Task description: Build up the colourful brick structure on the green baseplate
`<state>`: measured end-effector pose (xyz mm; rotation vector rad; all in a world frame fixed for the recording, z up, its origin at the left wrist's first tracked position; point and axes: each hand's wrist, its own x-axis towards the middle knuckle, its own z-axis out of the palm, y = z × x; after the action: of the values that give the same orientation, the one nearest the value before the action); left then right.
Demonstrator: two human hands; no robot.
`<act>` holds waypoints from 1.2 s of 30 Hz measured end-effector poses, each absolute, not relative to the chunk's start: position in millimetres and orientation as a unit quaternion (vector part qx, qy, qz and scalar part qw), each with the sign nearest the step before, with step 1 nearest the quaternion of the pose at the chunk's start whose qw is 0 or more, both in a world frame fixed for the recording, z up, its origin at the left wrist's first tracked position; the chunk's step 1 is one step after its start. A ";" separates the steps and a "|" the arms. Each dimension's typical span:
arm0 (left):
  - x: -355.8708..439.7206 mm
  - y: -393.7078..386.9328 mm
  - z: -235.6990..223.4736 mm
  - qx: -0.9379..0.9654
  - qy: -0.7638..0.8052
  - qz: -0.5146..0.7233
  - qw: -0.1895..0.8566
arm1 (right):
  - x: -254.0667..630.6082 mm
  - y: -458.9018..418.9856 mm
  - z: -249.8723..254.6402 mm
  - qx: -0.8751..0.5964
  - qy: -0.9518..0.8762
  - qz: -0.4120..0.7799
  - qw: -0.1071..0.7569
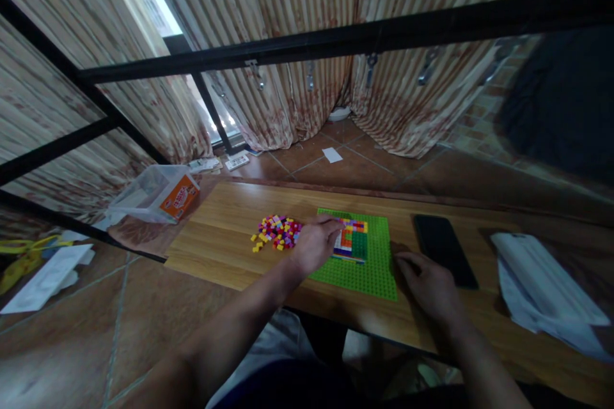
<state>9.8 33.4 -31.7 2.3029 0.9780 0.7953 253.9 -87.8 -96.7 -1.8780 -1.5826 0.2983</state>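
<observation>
A green studded baseplate (374, 268) lies on the wooden table (230, 211). A patch of small coloured bricks (354, 239) is built on its upper left part. My left hand (316, 244) rests over the plate's left edge, fingers curled and pinched at the patch; what they hold is too small to make out. A loose pile of small coloured bricks (277, 232) lies just left of that hand. My right hand (426, 284) lies on the table by the plate's right edge, fingers curled, apparently holding nothing.
A black phone (444, 249) lies right of the baseplate. A white plastic bag (542, 281) sits at the table's right end. A clear tub with an orange label (160, 195) lies on its side at the left. Black metal bars (336, 38) cross overhead.
</observation>
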 end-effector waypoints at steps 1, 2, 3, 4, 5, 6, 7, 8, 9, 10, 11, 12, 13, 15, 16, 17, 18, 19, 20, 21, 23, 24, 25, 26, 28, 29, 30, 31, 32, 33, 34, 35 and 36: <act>10.9 34.1 -31.5 0.853 0.358 0.290 0.247 | 254.3 -87.6 -97.4 -0.719 -0.604 0.115 0.325; 12.1 34.7 -31.3 0.857 0.357 0.287 0.235 | 254.7 -87.3 -98.1 -0.720 -0.603 0.116 0.322; 13.3 35.3 -30.9 0.862 0.359 0.283 0.221 | 255.1 -87.2 -98.7 -0.721 -0.603 0.116 0.321; 14.5 35.9 -30.7 0.865 0.362 0.279 0.206 | 255.5 -87.1 -99.2 -0.720 -0.603 0.116 0.321; 15.6 36.4 -30.5 0.869 0.364 0.275 0.193 | 255.9 -87.2 -99.4 -0.720 -0.604 0.116 0.321; 16.6 36.9 -30.5 0.872 0.365 0.271 0.183 | 256.0 -87.2 -99.4 -0.719 -0.605 0.116 0.321; 17.6 37.3 -30.6 0.873 0.366 0.268 0.177 | 256.1 -87.4 -99.2 -0.718 -0.606 0.116 0.322; 18.4 37.6 -31.0 0.873 0.367 0.268 0.175 | 256.0 -87.5 -98.8 -0.718 -0.606 0.116 0.322; 19.2 37.6 -31.5 0.871 0.368 0.272 0.176 | 255.8 -87.6 -98.3 -0.719 -0.605 0.116 0.321; 19.8 37.3 -32.2 0.867 0.371 0.279 0.181 | 255.5 -87.6 -97.8 -0.720 -0.604 0.115 0.322; 20.3 36.7 -33.0 0.861 0.374 0.288 0.186 | 255.3 -87.5 -97.3 -0.720 -0.603 0.115 0.323; 20.7 35.9 -34.0 0.854 0.379 0.299 0.192 | 255.2 -87.4 -97.0 -0.721 -0.602 0.114 0.324; 20.9 34.9 -35.0 0.848 0.384 0.310 0.197 | 255.1 -87.3 -96.8 -0.721 -0.601 0.114 0.326; 21.0 32.8 -37.3 0.837 0.390 0.327 0.202 | 255.2 -87.0 -96.9 -0.720 -0.601 0.116 0.327; 21.0 32.0 -38.5 0.833 0.393 0.332 0.202 | 255.3 -86.8 -97.1 -0.720 -0.601 0.116 0.328; 20.9 31.4 -39.7 0.830 0.396 0.337 0.201 | 255.4 -86.7 -97.5 -0.719 -0.602 0.114 0.328; 21.0 31.2 -41.0 0.828 0.398 0.340 0.199 | 255.5 -86.6 -97.9 -0.720 -0.602 0.112 0.328; 21.1 31.2 -42.3 0.827 0.400 0.343 0.197 | 255.5 -86.6 -98.3 -0.720 -0.602 0.109 0.328; 21.4 31.5 -43.6 0.826 0.400 0.346 0.195 | 255.5 -86.5 -98.8 -0.721 -0.601 0.107 0.328; 21.9 31.9 -44.8 0.824 0.401 0.350 0.193 | 255.5 -86.5 -99.2 -0.723 -0.599 0.107 0.327; 23.4 32.8 -46.7 0.821 0.402 0.358 0.191 | 255.4 -86.5 -100.0 -0.725 -0.597 0.109 0.326; 24.3 33.0 -47.3 0.818 0.404 0.362 0.191 | 255.4 -86.5 -100.4 -0.726 -0.595 0.111 0.326; 25.2 33.1 -47.6 0.815 0.407 0.366 0.192 | 255.4 -86.5 -100.7 -0.727 -0.594 0.112 0.326; 26.0 33.1 -47.6 0.811 0.410 0.370 0.195 | 255.5 -86.5 -100.9 -0.727 -0.593 0.113 0.327; 27.2 32.7 -47.1 0.800 0.411 0.383 0.212 | 255.8 -86.6 -101.2 -0.726 -0.593 0.114 0.329; 27.6 32.6 -46.9 0.793 0.409 0.391 0.226 | 256.0 -86.6 -101.2 -0.725 -0.594 0.114 0.330; 28.0 32.6 -47.0 0.785 0.408 0.399 0.242 | 256.2 -86.7 -101.1 -0.724 -0.595 0.114 0.330; 28.3 32.8 -47.6 0.775 0.410 0.406 0.260 | 256.4 -86.8 -101.0 -0.723 -0.596 0.113 0.330; 28.8 33.3 -48.8 0.761 0.416 0.412 0.280 | 256.5 -86.8 -100.9 -0.722 -0.597 0.112 0.329; 29.5 34.0 -50.6 0.741 0.428 0.417 0.305 | 256.6 -86.9 -100.9 -0.722 -0.599 0.111 0.329; 30.4 34.8 -53.0 0.716 0.442 0.421 0.339 | 256.7 -87.0 -100.9 -0.722 -0.599 0.110 0.328; 31.5 35.7 -55.8 0.685 0.456 0.422 0.380 | 256.7 -87.2 -100.9 -0.722 -0.600 0.109 0.328; 32.7 36.6 -58.7 0.651 0.466 0.421 0.426 | 256.7 -87.3 -101.0 -0.722 -0.600 0.110 0.327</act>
<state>32.7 36.6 -58.7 1.6269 1.1655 1.0527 256.7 -87.3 -101.0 -1.8895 -1.5716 0.2885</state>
